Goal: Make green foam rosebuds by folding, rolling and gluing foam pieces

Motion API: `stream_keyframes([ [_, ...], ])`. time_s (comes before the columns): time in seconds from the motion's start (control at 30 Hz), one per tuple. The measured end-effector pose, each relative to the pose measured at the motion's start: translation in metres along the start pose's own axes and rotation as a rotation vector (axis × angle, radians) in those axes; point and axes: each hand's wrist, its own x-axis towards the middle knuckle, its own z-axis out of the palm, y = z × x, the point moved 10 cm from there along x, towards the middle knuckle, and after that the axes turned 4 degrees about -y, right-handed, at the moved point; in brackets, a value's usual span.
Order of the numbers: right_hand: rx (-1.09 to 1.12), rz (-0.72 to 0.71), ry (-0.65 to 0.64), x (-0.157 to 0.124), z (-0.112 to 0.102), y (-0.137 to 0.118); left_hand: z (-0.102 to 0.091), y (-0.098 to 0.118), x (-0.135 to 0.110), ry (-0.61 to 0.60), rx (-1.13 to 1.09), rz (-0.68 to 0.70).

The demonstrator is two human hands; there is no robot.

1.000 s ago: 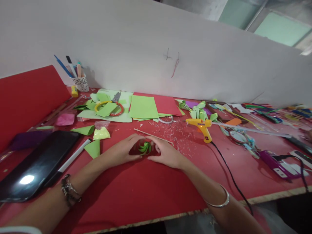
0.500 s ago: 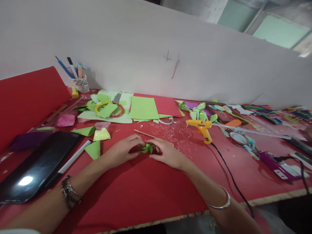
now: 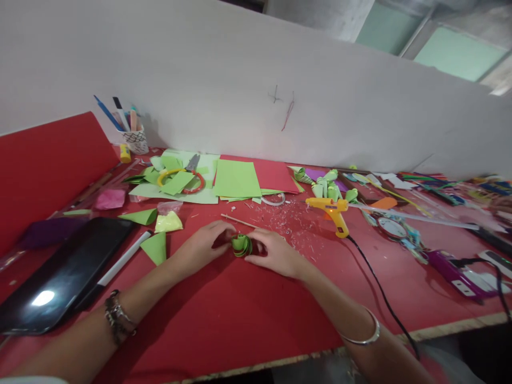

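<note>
A small green paper piece (image 3: 241,246), rolled or curled with darker lines along its layers, sits between my two hands just above the red tabletop. My left hand (image 3: 206,246) curves in from the left, fingertips closed at its left side. From the other side, my right hand (image 3: 276,254) grips it with thumb and bent fingers, some of them hidden behind the paper. A thin wooden stick (image 3: 240,221) lies just beyond the fingers. Left of my left wrist are green paper cones (image 3: 156,248) and a bag of yellow material (image 3: 168,221).
A yellow glue gun (image 3: 328,205) with a black cord lies to the right, near a purple power strip (image 3: 456,274). Scissors (image 3: 192,162) rest on green paper sheets (image 3: 237,178) at the back. A black phone (image 3: 68,272) and a marker (image 3: 124,258) lie left.
The green paper piece has turned between my fingers and now shows a rounder, fuller face. My hands stay in nearly the same place.
</note>
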Motion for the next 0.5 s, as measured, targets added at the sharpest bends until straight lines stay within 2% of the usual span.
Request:
stream_keyframes([
  [0.17, 0.033, 0.094, -0.001, -0.0013, 0.0013, 0.0070, 0.0020, 0.0031, -0.0010, -0.027, -0.014, -0.008],
  [0.5, -0.138, 0.120, 0.056, -0.0003, 0.0050, 0.0085, 0.0041, 0.0060, -0.0008, -0.026, -0.032, -0.013],
])
